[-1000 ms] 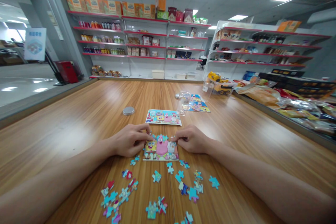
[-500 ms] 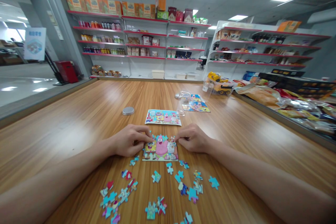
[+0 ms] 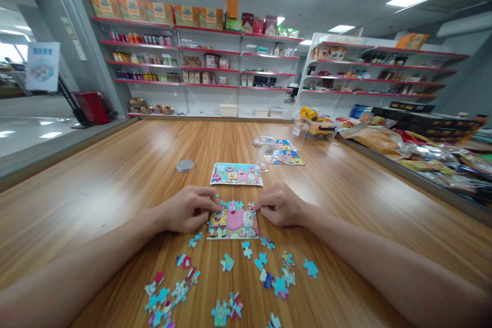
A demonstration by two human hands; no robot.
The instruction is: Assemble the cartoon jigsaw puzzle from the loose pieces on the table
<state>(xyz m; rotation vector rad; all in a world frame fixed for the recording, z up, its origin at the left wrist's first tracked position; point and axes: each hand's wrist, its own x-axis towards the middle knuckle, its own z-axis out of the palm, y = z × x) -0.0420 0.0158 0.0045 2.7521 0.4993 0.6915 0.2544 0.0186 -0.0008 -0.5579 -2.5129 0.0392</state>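
A partly joined jigsaw puzzle [image 3: 234,221] lies flat on the wooden table, showing a pink starfish figure between a yellow sponge figure and a figure in white. My left hand [image 3: 192,208] is closed at its upper left, the index finger pressing on the sponge figure. At the upper right edge, my right hand [image 3: 282,205] has its fingers curled and the fingertips against the puzzle. Loose blue puzzle pieces [image 3: 280,287] and more mixed pieces [image 3: 180,291] are scattered nearer to me. Just beyond the puzzle lies a printed picture card [image 3: 236,174] with the same figures.
A round metal lid [image 3: 185,165] lies at left beyond my hand. Clear plastic jars [image 3: 265,152] stand beside another puzzle [image 3: 289,158]. Farther right are a yellow toy truck [image 3: 319,125] and packaged snacks [image 3: 378,141]. Stocked shelves [image 3: 211,69] line the back.
The view has shifted slightly, so everything sits a little more to the left. Both hands stay at the puzzle's upper edges with almost the same pose.
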